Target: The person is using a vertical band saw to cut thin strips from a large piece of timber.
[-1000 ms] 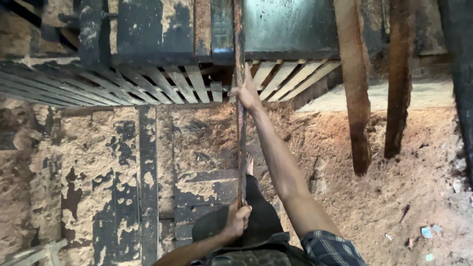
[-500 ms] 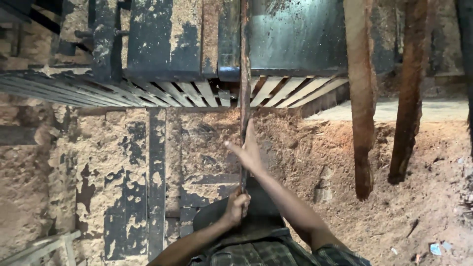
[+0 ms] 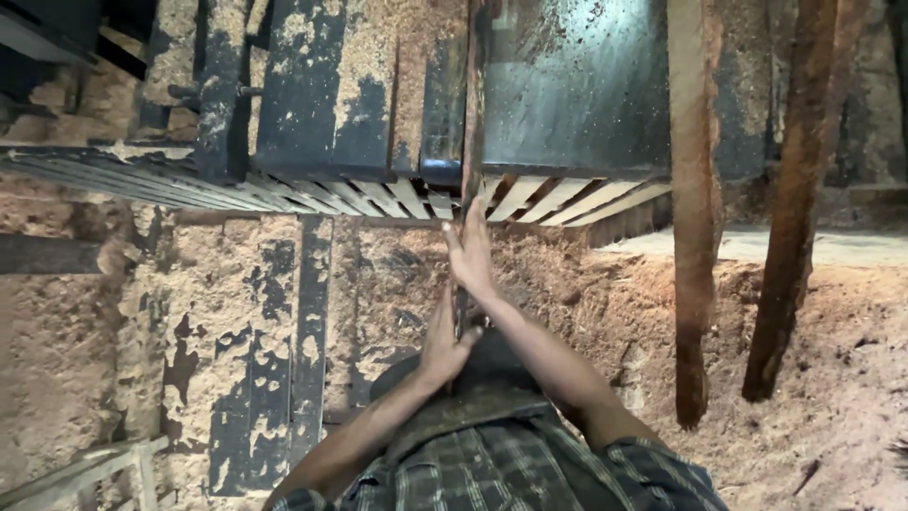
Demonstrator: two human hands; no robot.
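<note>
Left hand [image 3: 445,343] nearest, fingers curled around narrow wooden strip [image 3: 469,142]; right hand [image 3: 470,254] just beyond, fingers straight, pressed flat against same strip; past fingertips, slatted rollers [image 3: 378,194], then dusty dark machine bed [image 3: 577,85].

A: Fig. 1, clothing?
B: Plaid shirt [image 3: 530,473] in dark green-grey with pale check lines; sleeves end above the elbows.
A: The 2 hands [image 3: 470,254]?
B: Bare, as are both forearms.
</note>
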